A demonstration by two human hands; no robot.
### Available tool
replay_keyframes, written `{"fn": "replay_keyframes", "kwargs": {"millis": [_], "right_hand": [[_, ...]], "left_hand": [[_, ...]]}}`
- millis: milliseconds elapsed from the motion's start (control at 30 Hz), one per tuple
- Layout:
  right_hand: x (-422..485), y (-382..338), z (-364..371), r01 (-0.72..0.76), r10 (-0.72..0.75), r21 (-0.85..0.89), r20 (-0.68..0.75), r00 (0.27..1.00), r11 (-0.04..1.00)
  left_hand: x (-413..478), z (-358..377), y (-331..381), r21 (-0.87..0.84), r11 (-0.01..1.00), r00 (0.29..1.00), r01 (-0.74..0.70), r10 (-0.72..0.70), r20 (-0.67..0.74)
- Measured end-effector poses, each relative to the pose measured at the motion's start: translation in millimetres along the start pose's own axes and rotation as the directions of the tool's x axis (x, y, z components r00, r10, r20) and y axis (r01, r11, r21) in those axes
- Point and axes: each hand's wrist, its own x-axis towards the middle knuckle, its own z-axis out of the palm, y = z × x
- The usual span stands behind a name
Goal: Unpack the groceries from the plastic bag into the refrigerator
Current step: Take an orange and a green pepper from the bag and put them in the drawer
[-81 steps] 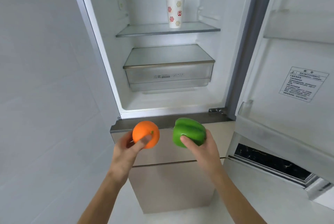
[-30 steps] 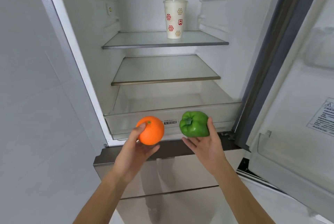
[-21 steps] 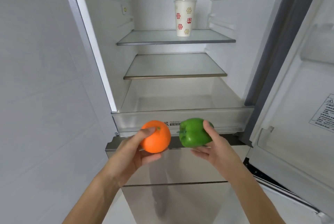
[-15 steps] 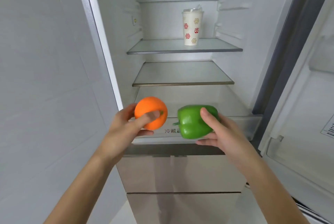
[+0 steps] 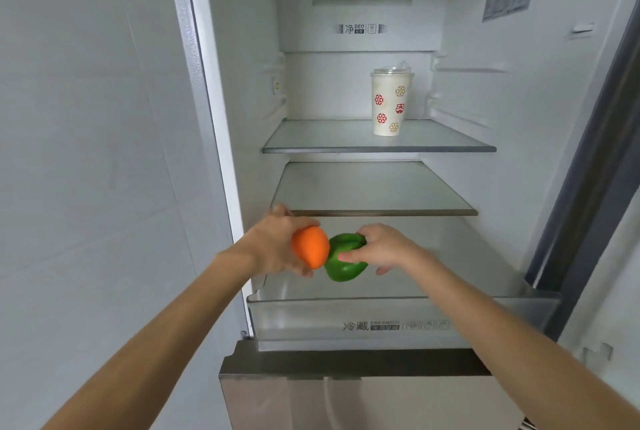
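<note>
- A white tiled wall (image 5: 86,152) is seen at the far left, just beside the open refrigerator (image 5: 242,83).
- The left arm is stretched forward into the refrigerator. The left hand (image 5: 273,246) is turned with its back toward the camera.
- The orange (image 5: 310,246) is gripped by the curled fingers and thumb of the left hand. It is held over the pulled-out clear drawer (image 5: 346,311), below the lower glass shelf (image 5: 374,213).
- The green pepper (image 5: 344,258) is held right against the orange, partly behind it, also over the drawer.
- The pepper is gripped from the right by the right hand (image 5: 384,247), with the thumb laid on its near side and the fingers curled over its top. The right arm is likewise extended.
- A patterned paper cup (image 5: 389,102) is stood upright on the upper shelf (image 5: 377,149), toward the right.
- Compared with half a second earlier, both hands are found deeper inside, above the drawer rather than before its front rim. The orange and pepper, then held apart, are now brought together. The cup is left unmoved.
</note>
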Motion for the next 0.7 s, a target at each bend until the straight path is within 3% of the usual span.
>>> {"fn": "replay_keyframes", "kwargs": {"millis": [167,333,467,700], "right_hand": [[53.3,1.5,7.0,-0.196,0.203,-0.176,0.024,0.979,0.965],[73.1,0.8,5.9,-0.206,0.242,-0.389,0.046,0.969,0.898],[85.9,-2.3,14.1,-0.204,0.233,-0.402,0.025,0.972,0.893],[95.6,-2.3,25.4,-0.038,0.048,-0.466,0.011,0.999,0.884]], "left_hand": [[37.4,27.5,-8.1,0.292,0.946,0.986,-0.139,0.103,0.135],[65.3,46.5,-21.9,0.582,0.788,0.978,-0.199,0.127,0.163],[78.3,55.7,-24.4,0.652,0.729,0.977,-0.208,0.123,0.174],[91.6,56.8,-27.8,0.572,0.809,0.983,-0.135,0.037,0.179]]}}
